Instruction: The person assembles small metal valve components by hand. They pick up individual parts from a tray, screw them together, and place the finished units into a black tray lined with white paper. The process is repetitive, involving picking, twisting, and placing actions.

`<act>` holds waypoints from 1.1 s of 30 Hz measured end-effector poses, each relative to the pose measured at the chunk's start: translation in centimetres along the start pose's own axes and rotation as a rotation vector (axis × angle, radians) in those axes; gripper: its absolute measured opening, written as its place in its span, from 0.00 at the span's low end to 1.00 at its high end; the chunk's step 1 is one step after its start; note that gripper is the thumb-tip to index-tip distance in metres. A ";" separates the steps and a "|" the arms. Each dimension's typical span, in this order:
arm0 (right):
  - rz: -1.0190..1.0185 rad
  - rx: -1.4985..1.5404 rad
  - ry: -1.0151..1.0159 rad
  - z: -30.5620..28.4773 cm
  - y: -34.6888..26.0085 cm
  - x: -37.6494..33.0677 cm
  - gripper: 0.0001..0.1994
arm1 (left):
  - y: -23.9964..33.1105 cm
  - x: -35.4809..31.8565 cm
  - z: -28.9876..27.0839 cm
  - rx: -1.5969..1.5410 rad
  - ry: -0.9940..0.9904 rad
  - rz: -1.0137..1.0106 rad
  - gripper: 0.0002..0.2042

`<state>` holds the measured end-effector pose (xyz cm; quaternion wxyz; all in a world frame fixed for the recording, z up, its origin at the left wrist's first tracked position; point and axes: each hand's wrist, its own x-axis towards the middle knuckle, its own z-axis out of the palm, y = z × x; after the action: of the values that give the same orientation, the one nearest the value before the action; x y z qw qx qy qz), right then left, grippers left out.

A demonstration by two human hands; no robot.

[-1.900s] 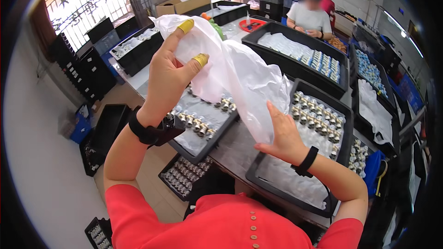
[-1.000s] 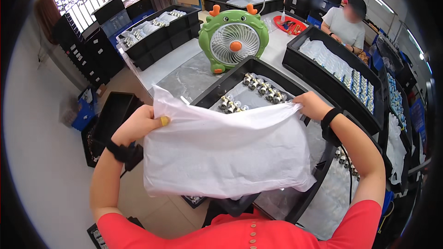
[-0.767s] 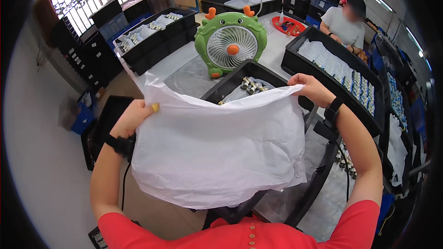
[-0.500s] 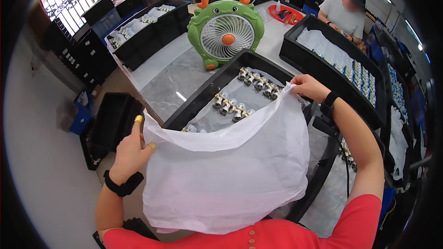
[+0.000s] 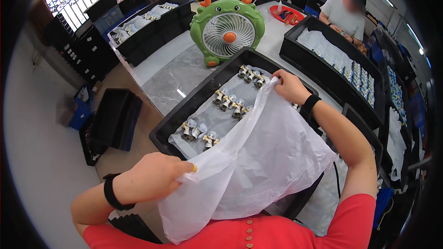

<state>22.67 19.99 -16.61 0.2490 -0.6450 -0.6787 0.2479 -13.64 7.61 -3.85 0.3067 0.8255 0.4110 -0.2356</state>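
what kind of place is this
Probably a small workshop or packing room: long tables carry black trays lined with white sheets and rows of small figurines, more trays stand stacked by the window, and another person works at the far end.

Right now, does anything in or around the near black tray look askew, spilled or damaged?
Nothing stands out. Both hands, left hand and right hand, hold a white sheet over the black tray; the small figures stand upright in rows.

This is a small packing workshop: long grey stone-pattern worktables [image 5: 177, 80] carry many big black plastic trays [image 5: 184, 115] of small identical parts [image 5: 228, 101], and another person [image 5: 344, 11] works at the far end
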 end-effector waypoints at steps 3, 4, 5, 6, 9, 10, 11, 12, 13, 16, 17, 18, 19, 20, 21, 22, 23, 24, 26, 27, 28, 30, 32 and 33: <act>-0.061 0.024 0.024 0.0 -0.1 -0.1 0.18 | -5.3 0.7 -0.2 -0.087 0.164 -0.073 0.29; -0.091 0.024 0.024 0.2 -0.4 -0.2 0.18 | -6.7 -0.2 -0.9 -0.081 0.239 -0.036 0.29; -0.141 0.002 0.039 0.4 -0.7 -0.4 0.17 | -7.5 -1.2 -2.4 -0.076 0.230 0.021 0.29; -0.187 -0.022 0.054 0.5 -0.9 -0.6 0.17 | -7.6 -2.1 -4.3 -0.071 0.220 0.082 0.30; -0.279 -0.070 0.081 0.6 -1.6 -1.5 0.15 | -4.7 -3.0 -9.3 0.207 0.496 -0.001 0.28; -0.271 -0.070 0.079 0.8 -1.9 -1.7 0.15 | -3.5 -1.9 -10.3 0.307 0.602 -0.054 0.28; -0.263 -0.073 0.080 0.6 -2.1 -2.0 0.15 | -2.1 0.0 -10.7 0.343 0.703 -0.003 0.28; -0.269 -0.076 0.089 0.6 -1.7 -2.2 0.15 | -0.5 3.0 -10.8 0.377 0.801 0.054 0.28; -0.294 -0.070 0.093 0.7 -1.8 -2.0 0.16 | 1.3 5.6 -10.6 0.223 0.779 0.165 0.26; -0.304 0.066 0.112 0.9 -3.6 -2.6 0.16 | 5.2 13.2 -7.9 0.077 0.574 0.063 0.33; -0.290 0.125 0.123 0.5 -4.4 -2.9 0.16 | 5.7 14.9 -7.5 -0.044 0.479 0.038 0.30; -0.267 0.172 0.106 0.2 -4.8 -3.3 0.17 | 5.7 16.5 -6.9 -0.167 0.371 0.021 0.27; -0.246 0.225 0.085 0.1 -5.2 -3.6 0.18 | 4.5 18.5 -6.3 -0.238 0.405 0.048 0.24; -0.219 0.274 0.071 -0.2 -5.4 -3.9 0.19 | 3.1 21.0 -5.9 -0.306 0.437 0.084 0.21; -0.191 0.280 0.034 -0.5 -5.1 -4.3 0.22 | 2.4 22.5 -6.0 -0.373 0.462 0.122 0.17; -0.112 0.313 -0.070 -1.0 -4.7 -4.9 0.23 | 2.2 22.7 -6.3 -0.394 0.551 0.093 0.11; -0.035 0.346 -0.177 -1.5 -4.2 -5.5 0.24 | 1.6 23.2 -7.0 -0.358 0.565 0.073 0.10; 0.042 0.378 -0.286 -2.0 -3.5 -6.0 0.25 | 0.7 23.8 -7.6 -0.324 0.579 0.052 0.10; 0.116 0.373 -0.392 -3.0 -0.8 -6.3 0.22 | -0.3 24.3 -8.9 -0.446 0.534 0.042 0.09; 0.166 0.399 -0.450 -3.6 -0.2 -6.5 0.21 | -0.6 24.0 -9.4 -0.512 0.493 -0.008 0.09; 0.216 0.425 -0.509 -4.1 0.0 -6.6 0.20 | -1.0 24.0 -9.6 -0.533 0.513 -0.030 0.10; 0.193 0.378 -0.390 -4.7 0.9 -6.6 0.13 | -2.0 24.8 -9.7 -0.574 0.553 -0.069 0.10; 0.113 0.183 -0.259 -5.0 2.6 -5.9 0.11 | -2.9 26.3 -9.4 -0.565 0.618 -0.113 0.10; 0.031 0.008 -0.126 -4.9 2.1 -5.9 0.08 | -3.2 27.0 -9.3 -0.530 0.638 -0.128 0.10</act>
<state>27.72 14.26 -14.35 0.2044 -0.6374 -0.6820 0.2946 -0.10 30.07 -15.69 0.3506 0.7224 0.5823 0.1272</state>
